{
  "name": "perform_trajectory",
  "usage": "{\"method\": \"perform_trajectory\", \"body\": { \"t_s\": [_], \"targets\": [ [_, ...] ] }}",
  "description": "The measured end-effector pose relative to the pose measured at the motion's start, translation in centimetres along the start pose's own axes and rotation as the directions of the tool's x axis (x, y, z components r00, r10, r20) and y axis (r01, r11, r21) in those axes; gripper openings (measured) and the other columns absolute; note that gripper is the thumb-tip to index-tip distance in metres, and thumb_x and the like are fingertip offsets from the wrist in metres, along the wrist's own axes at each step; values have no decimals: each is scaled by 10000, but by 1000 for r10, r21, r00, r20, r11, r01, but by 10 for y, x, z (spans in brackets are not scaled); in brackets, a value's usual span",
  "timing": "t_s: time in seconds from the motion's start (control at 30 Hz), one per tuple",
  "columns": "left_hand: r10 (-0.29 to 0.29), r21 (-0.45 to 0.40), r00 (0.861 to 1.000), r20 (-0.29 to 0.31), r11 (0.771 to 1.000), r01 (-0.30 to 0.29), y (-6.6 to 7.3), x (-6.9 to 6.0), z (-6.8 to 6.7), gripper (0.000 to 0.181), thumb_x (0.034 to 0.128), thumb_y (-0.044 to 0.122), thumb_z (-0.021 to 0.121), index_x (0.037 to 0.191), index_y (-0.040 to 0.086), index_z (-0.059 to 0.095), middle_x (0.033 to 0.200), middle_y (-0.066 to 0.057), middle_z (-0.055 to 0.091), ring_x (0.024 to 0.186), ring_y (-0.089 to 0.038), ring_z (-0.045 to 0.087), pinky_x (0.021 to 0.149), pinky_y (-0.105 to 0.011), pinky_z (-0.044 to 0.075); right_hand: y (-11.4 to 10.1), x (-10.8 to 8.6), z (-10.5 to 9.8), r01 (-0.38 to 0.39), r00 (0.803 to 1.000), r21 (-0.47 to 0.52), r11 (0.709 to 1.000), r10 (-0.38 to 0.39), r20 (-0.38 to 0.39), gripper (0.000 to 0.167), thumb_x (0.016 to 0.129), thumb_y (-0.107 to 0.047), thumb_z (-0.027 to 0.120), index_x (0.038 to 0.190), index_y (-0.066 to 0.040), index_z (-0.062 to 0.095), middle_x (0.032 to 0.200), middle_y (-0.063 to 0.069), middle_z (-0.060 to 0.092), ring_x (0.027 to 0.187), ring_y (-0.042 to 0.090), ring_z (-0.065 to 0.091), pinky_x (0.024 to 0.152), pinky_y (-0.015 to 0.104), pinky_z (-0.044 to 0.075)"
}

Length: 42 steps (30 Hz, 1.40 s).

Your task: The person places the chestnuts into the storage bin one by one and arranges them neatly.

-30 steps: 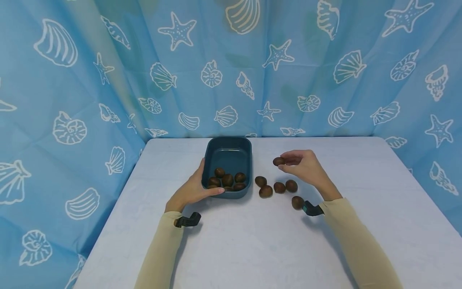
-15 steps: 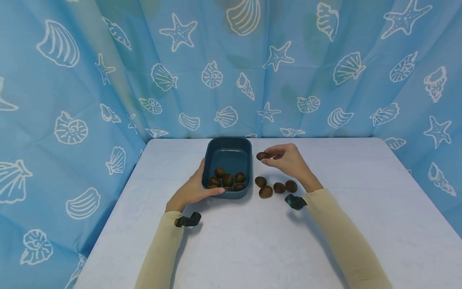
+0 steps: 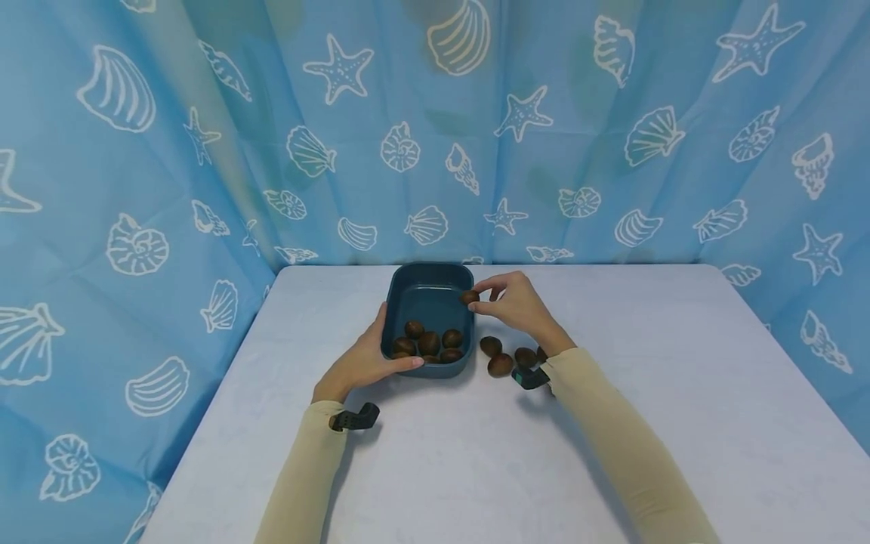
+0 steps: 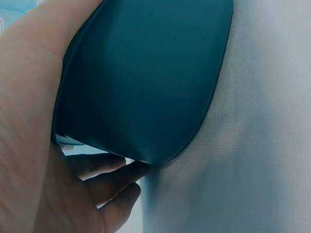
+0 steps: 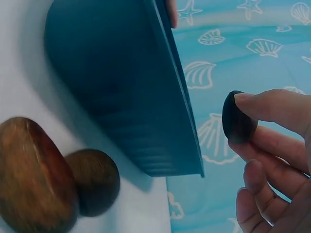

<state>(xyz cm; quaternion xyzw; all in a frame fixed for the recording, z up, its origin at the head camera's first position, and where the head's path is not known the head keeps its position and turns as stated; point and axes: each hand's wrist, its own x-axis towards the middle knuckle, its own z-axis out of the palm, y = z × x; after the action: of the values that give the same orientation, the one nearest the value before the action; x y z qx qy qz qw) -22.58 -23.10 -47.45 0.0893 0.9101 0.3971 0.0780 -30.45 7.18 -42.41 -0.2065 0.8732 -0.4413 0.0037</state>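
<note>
My left hand point(image 3: 363, 359) grips a dark blue rectangular dish point(image 3: 414, 291) at its left near corner. Its thumb lies over the near rim, while the fingers point(image 4: 109, 182) curl along the outer side. Several brown chestnuts point(image 3: 429, 342) are gathered in the near end of the dish. Between thumb and fingertips, my right hand point(image 3: 513, 304) pinches one chestnut point(image 5: 238, 119) over the dish's right rim. In the right wrist view this chestnut looks dark and is apart from the dish wall.
Several loose chestnuts point(image 3: 501, 364) lie on the white-covered table point(image 3: 435, 453) right of the dish, some partly hidden by my right wrist and its black camera mount point(image 3: 530, 378). A blue shell-patterned curtain point(image 3: 381, 136) hangs behind the table's far edge.
My right hand has carried the pinched chestnut leftward from above the right side of the table to the dish's right rim. My left hand and the dish have stayed in place.
</note>
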Motion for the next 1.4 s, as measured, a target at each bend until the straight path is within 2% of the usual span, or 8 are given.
{"method": "perform_trajectory", "body": {
  "t_s": [0.17, 0.43, 0.53, 0.63, 0.83, 1.0, 1.17, 1.4],
  "targets": [
    [-31, 10, 1000, 7, 999, 30, -1, 1, 1, 1326, 782, 678, 791, 1662, 300, -127, 1768, 0, 40, 1626, -319, 165, 1253, -658, 247, 3, 5, 10, -20, 1000, -13, 1000, 21, 19, 293, 878, -307, 821, 1112, -130, 808, 771, 69, 662, 649, 232, 500, 508, 294, 350],
    [20, -25, 1000, -1, 999, -20, 0, 2, 1, 1292, 800, 597, 820, 1671, 305, -89, 1764, 17, 84, 1618, -309, 198, 1240, -672, 261, 5, 10, 22, -21, 997, -68, 997, 25, 67, 294, 886, -282, 823, 1125, -113, 804, 685, 58, 648, 619, 208, 497, 516, 295, 396],
    [17, -28, 1000, 6, 999, -17, 0, 2, 1, 1294, 803, 594, 819, 1667, 316, -103, 1764, 25, 67, 1621, -309, 186, 1243, -669, 259, 5, 12, 26, -4, 996, -95, 995, 12, 87, 290, 884, -264, 827, 1119, -97, 805, 768, 52, 697, 635, 200, 500, 529, 296, 407],
    [19, -33, 1000, 7, 999, -19, 1, 2, 0, 1297, 805, 589, 821, 1666, 315, -111, 1765, 23, 61, 1621, -310, 185, 1244, -664, 262, 6, 14, 30, 11, 993, -130, 991, 4, 115, 312, 885, -258, 829, 1137, -76, 797, 953, 69, 743, 694, 195, 527, 572, 299, 444],
    [31, -29, 1000, 0, 999, -31, 2, 2, 1, 1291, 806, 581, 822, 1670, 298, -94, 1764, -6, 98, 1611, -321, 219, 1232, -679, 272, 5, 17, 36, 4, 985, -204, 979, 31, 169, 350, 905, -246, 809, 1203, -65, 770, 1227, 122, 721, 973, 232, 634, 821, 366, 557],
    [4, -18, 1000, 2, 1000, -4, 2, 1, 0, 1292, 809, 588, 814, 1663, 318, -117, 1767, 0, 68, 1619, -329, 189, 1239, -678, 256, 1, 18, 39, 27, 980, -248, 968, 23, 196, 329, 903, -219, 807, 1186, -54, 775, 1218, 123, 745, 1163, 291, 666, 949, 445, 582],
    [-11, -4, 1000, 7, 1000, 11, 1, 1, 0, 1285, 817, 600, 799, 1660, 319, -130, 1767, 1, 48, 1623, -330, 174, 1244, -671, 252, -3, 20, 41, 41, 975, -320, 946, 32, 222, 316, 899, -230, 816, 1169, -69, 783, 1197, 111, 760, 1132, 287, 702, 942, 448, 592],
    [-26, 4, 1000, -2, 1000, 26, 0, 1, 1, 1294, 814, 598, 801, 1657, 322, -140, 1767, 15, 36, 1626, -312, 164, 1254, -652, 251, -8, 24, 43, 30, 966, -387, 922, 73, 250, 328, 903, -245, 813, 1191, -93, 779, 1243, 109, 738, 1196, 309, 677, 1008, 485, 566]
  ]
}}
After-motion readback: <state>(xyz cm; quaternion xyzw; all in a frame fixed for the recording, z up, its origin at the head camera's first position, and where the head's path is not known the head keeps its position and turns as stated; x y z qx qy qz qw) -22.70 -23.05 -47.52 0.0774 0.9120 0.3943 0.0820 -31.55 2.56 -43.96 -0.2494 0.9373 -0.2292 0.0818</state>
